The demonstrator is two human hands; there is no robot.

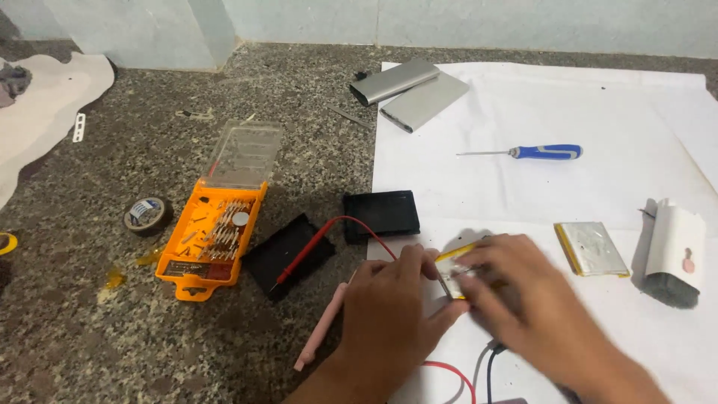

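both hands [449, 299] on flat battery pack [452, 271]

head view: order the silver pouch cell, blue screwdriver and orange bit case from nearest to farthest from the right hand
1. Silver pouch cell, just to the right of the right hand on the white paper.
2. Blue screwdriver, farther up the paper.
3. Orange bit case, far left on the stone floor.
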